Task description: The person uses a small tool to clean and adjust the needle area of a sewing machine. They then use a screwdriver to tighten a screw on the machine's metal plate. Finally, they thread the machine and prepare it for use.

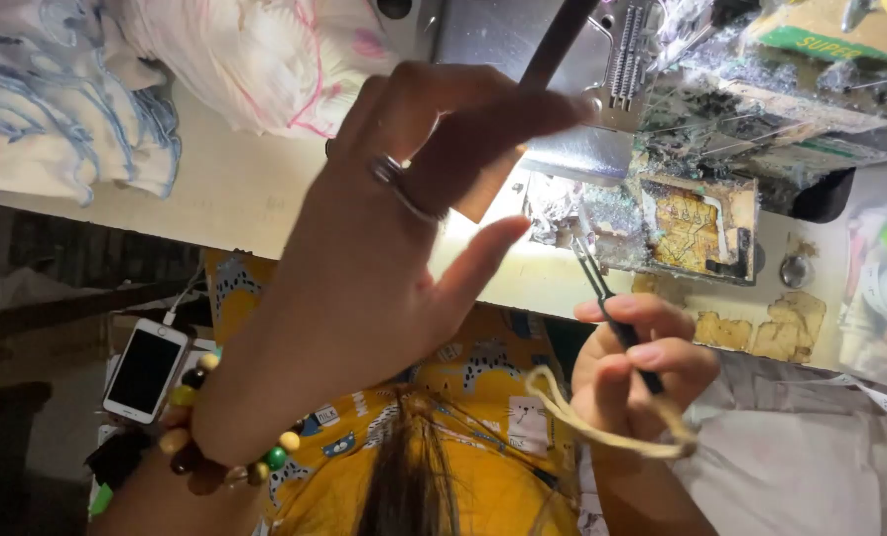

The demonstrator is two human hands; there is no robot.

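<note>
Tweezers: thin dark metal pair, pinched between thumb and fingertips of the right hand, tips pointing up toward the underside of the sewing machine, just below its lit opening.
Right hand: fingers curled tight round the tweezers' lower end; a loop of pale, soft cord hangs from the same grip.
Left hand: raised near the camera, blurred; fingers spread and reaching up to the machine, fingertips at a flat grey metal plate. I cannot tell whether they grip it. A metal ring sits on one finger.
Left wrist: bracelet of round beads, brown, yellow, cream and green.
Sewing machine: grey metal, dusty and linted; a ridged metal part at the top; a worn yellow patch on its body.
Table: pale, smooth top, with peeling tan patches at its right edge.
Cloth: white fabric with blue and pink print, heaped soft at the table's far left.
Phone: white, dark screen, cable plugged in, lying low at left.
Lap: yellow printed fabric below the hands.
</note>
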